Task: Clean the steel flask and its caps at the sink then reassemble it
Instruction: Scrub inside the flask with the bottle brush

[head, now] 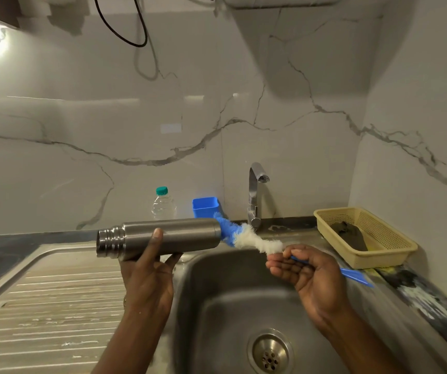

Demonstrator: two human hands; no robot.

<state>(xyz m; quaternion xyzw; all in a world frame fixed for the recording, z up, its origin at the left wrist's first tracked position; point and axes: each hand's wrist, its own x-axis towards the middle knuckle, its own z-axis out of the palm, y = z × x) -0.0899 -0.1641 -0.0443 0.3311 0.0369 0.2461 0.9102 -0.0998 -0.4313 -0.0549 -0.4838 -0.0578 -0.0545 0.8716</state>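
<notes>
Left hand (146,273) round flask (179,234), right hand (303,271) round brush (249,238), tip seemingly behind base

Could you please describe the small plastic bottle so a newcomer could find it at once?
Start at the tap behind the sink. To its left, against the marble wall, stand a blue tub and then the bottle. It alone is clear, with a green cap.
</notes>
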